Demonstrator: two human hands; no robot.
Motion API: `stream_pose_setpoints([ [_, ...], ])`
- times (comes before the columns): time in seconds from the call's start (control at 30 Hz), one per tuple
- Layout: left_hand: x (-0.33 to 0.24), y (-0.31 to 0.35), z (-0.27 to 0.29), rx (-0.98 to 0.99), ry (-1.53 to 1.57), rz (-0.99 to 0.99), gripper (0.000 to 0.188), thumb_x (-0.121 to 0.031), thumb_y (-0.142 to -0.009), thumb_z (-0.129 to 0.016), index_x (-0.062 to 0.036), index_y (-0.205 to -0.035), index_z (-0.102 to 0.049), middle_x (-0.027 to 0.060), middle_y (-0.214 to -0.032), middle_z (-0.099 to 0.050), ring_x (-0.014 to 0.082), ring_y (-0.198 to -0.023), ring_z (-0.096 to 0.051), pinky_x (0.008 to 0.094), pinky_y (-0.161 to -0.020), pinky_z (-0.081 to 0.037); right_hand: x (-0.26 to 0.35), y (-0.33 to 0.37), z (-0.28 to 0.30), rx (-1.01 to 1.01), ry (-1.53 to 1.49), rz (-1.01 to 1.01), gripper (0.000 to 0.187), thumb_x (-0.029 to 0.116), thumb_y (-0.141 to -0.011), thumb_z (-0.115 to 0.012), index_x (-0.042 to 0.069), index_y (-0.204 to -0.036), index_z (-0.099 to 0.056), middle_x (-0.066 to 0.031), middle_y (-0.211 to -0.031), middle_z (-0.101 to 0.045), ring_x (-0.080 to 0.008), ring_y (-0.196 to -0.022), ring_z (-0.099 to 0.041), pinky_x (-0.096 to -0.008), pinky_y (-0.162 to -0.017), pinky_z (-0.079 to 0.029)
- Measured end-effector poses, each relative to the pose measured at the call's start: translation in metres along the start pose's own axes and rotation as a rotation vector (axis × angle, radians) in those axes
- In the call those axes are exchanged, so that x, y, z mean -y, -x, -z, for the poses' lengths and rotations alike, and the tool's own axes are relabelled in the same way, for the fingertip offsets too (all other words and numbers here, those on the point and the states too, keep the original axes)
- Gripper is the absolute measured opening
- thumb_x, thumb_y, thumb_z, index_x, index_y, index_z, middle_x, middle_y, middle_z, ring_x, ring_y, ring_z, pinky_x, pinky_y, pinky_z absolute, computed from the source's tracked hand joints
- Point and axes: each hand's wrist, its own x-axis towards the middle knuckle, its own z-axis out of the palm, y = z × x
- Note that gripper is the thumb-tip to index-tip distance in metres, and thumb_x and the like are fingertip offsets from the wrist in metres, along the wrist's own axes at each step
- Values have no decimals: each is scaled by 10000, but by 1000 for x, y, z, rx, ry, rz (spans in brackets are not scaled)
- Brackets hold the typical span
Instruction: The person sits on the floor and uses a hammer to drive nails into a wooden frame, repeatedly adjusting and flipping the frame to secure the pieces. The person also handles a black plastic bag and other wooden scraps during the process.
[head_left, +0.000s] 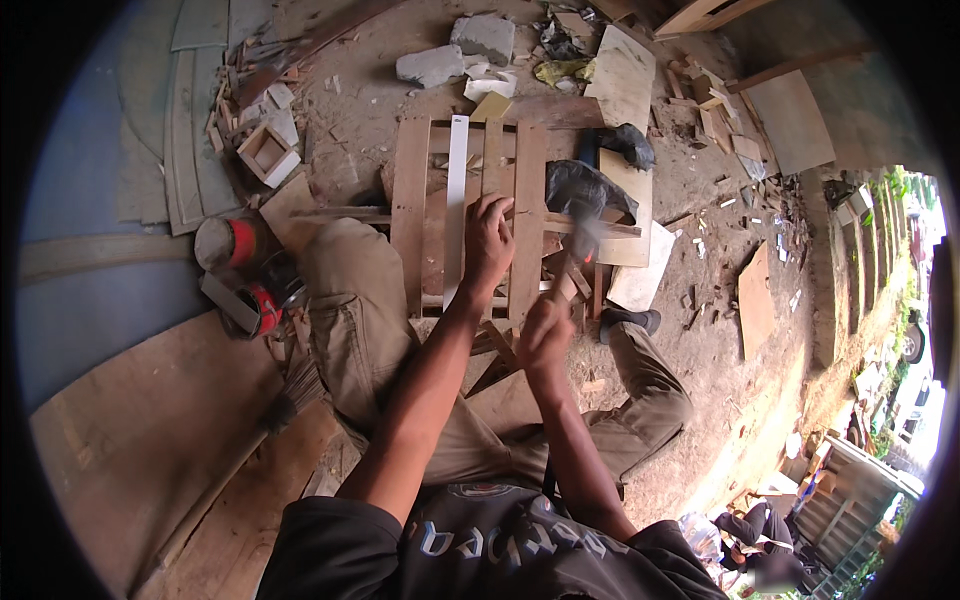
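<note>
A wooden slatted frame lies in front of my knees, with a long white strip running lengthwise along it. My left hand is closed over the frame, between the middle slat and the right-hand board. Its fingers are curled and pressed together, and whatever they pinch is hidden. To the right, my right hand is wrapped round the handle of a hammer. Motion smears the hammer's head, which is raised just off the frame's right side, near a black plastic bag.
Paint cans stand by my left knee, near a broom. Concrete blocks and a small wooden box lie beyond. Plywood pieces and wood scraps litter the ground. Another person is at lower right.
</note>
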Motion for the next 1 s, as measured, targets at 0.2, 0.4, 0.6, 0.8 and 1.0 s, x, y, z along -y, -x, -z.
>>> stream_pose_setpoints([
  [0.2, 6, -5, 6, -16, 1, -15, 344, 118, -778, -510, 0, -1086, -610, 165, -1107, -595, 359, -1040, -555, 434, -911, -452, -17, 64, 23, 116, -9, -413, 390, 308, -1051, -377, -5, -886, -540, -196, -646, -551, -378, -577, -550, -443, -532, -411],
  [0.4, -4, -3, 6, 46, -74, -43, 337, 19, -832, -546, -6, -1168, -559, 169, -1159, -570, 363, -1084, -537, 444, -936, -437, -15, 41, 21, 18, -87, -452, 392, 334, -1013, -522, 3, -805, -526, -78, -607, -496, -165, -570, -475, -371, -514, -377],
  [0.6, -20, 2, 1, 174, -270, -169, 579, -251, -836, -654, -31, -1336, -460, 168, -1313, -513, 346, -1250, -462, 494, -1032, -356, -47, 8, 30, -184, -222, -456, 376, 290, -976, -626, 30, -735, -500, 35, -597, -429, -58, -562, -378, -289, -473, -307],
  [0.8, -27, 2, -11, 209, -352, -193, 956, -299, -725, -824, 1, -1457, -287, 264, -1461, -366, 430, -1388, -316, 507, -1160, -244, -76, 41, 74, -257, -219, -510, 385, 319, -961, -650, 56, -716, -513, 50, -603, -442, -46, -549, -389, -271, -471, -312],
  [1.0, -43, 13, -41, 72, -408, 84, 1066, -236, -733, -824, 43, -1503, -141, 321, -1525, -226, 434, -1422, -267, 490, -1183, -219, -99, 56, 80, -308, -217, -615, 458, 414, -923, -678, 20, -722, -557, 1, -601, -488, -97, -581, -437, -311, -513, -372],
])
